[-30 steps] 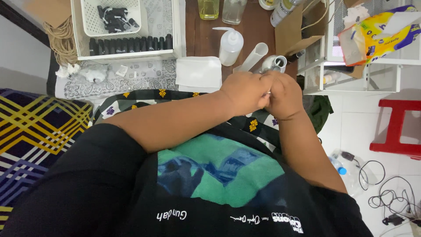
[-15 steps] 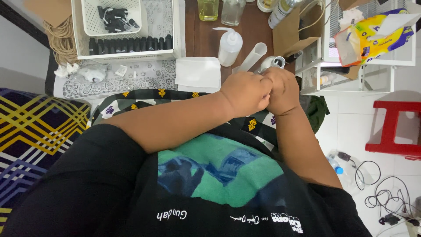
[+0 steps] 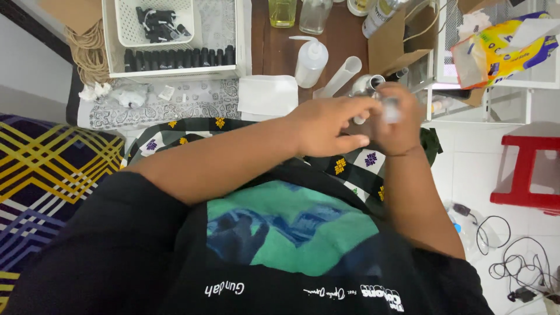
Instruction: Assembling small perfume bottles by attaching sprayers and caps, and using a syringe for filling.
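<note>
Left hand (image 3: 329, 125) and right hand (image 3: 399, 119) meet, both pinching small clear vial (image 3: 389, 109), blurred. Squeeze bottle (image 3: 309, 61) and tube (image 3: 341, 76) just beyond grip. Folded tissue (image 3: 267, 95) left. Wire rack (image 3: 484, 87) crowds right edge.

A small home workshop for bottling liquids is shown: a wooden table (image 3: 338, 41) is crowded with a squeeze bottle (image 3: 309, 61), glass bottles (image 3: 315, 14), a basket of black caps (image 3: 157, 23) and cardboard boxes (image 3: 394, 46).
</note>
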